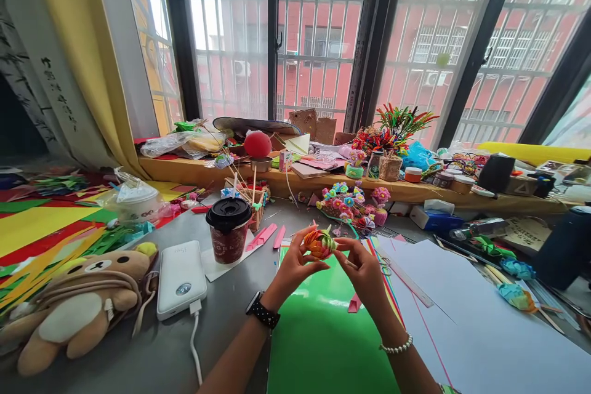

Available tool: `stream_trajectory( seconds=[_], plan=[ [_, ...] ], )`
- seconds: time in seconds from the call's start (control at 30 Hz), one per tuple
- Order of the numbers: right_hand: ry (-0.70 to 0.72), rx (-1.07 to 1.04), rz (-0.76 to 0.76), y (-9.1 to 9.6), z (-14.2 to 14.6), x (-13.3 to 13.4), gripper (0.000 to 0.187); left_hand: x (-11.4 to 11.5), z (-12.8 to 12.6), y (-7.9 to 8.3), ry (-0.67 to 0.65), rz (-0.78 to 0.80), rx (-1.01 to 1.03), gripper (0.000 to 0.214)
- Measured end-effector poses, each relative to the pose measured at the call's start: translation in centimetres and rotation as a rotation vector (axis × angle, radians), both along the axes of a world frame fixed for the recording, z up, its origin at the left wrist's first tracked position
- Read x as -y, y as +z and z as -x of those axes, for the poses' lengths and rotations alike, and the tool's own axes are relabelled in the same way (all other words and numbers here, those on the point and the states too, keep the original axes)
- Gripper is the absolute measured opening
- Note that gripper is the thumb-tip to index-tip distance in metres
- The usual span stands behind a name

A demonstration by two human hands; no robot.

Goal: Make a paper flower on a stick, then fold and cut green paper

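Nearest us: green sheet, glossy, flat on the table, directly under the fingers, with both forearms reaching out over it.

Left hand: black watch at the wrist. Its fingers are curled and closed on the left side of the flower.

Right hand: bead bracelet at the wrist. Its fingers are pinched onto the right side of the same flower.

Flower: folded paper, orange with green points, held in the air between the two sets of fingers, above the far edge of the green sheet and clear of the table.

Left of the fingers: lidded cup, upright on a white square of paper. Further left and nearer us is a white power bank, lying flat with its cable running toward us. Further left again, a plush bear lies on its back.

Between cup and fingers: pink strips, flat on the table.

Right of the fingers: a ruler, lying aslant, and white paper spread across the table.

Just beyond the fingers: a cluster of small paper blooms.

Well beyond the fingers: a sill crowded with craft goods, a red ball among them.
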State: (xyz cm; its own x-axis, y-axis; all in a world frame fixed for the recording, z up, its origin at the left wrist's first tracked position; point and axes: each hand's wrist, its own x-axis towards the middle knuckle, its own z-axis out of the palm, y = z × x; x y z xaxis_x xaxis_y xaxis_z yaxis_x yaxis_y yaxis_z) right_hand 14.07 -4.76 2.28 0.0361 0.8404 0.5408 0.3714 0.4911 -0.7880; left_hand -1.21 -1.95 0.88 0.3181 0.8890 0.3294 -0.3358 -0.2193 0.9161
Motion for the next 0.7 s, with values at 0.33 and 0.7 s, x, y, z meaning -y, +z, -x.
stream_trajectory(
  seconds=[0.33, 0.7],
  plan=[
    [0.086, 0.047, 0.028, -0.2, 0.1, 0.1, 0.019, 0.5, 0.4, 0.8, -0.077, -0.044, -0.02, 0.062],
    [0.288, -0.04, 0.086, -0.3, -0.4, -0.3, 0.023, 0.8, 0.8, 1.0, -0.172, 0.033, -0.175, 0.044]
  ],
)
